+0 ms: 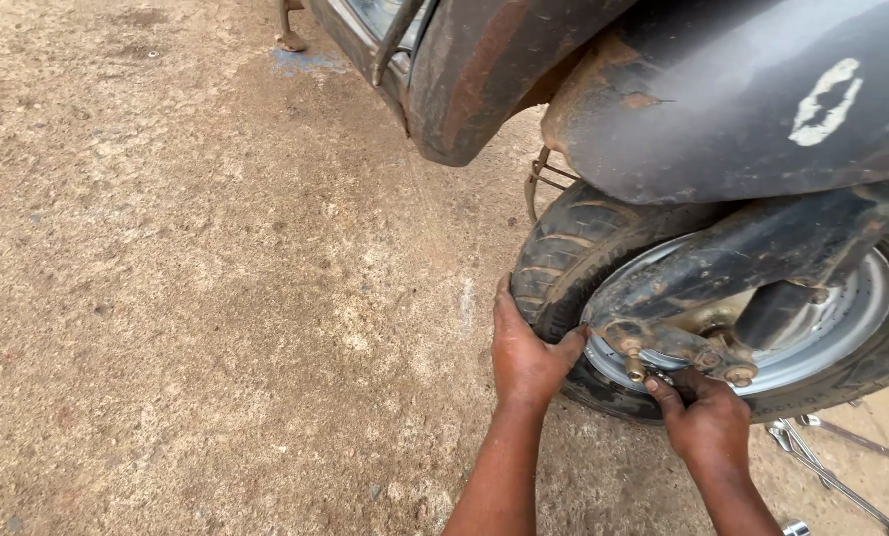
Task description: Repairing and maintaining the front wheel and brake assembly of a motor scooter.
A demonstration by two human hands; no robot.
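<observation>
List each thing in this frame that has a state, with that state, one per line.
Left hand: gripping the tyre's edge.
Right hand: at the hub below the axle, fingers curled; what it holds is hidden.
Tyre: mounted, resting on the ground.
Wheel rim: silver, dirty.
Fork leg: attached at the axle, mud-caked.
Mudguard: in place, rusty, scuffed.
Wrenches: lying on the ground, unused.

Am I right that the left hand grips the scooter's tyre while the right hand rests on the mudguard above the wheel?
Not quite: the head view shows the right hand low at the wheel hub, not on the mudguard. The left hand does grip the tyre.
</observation>
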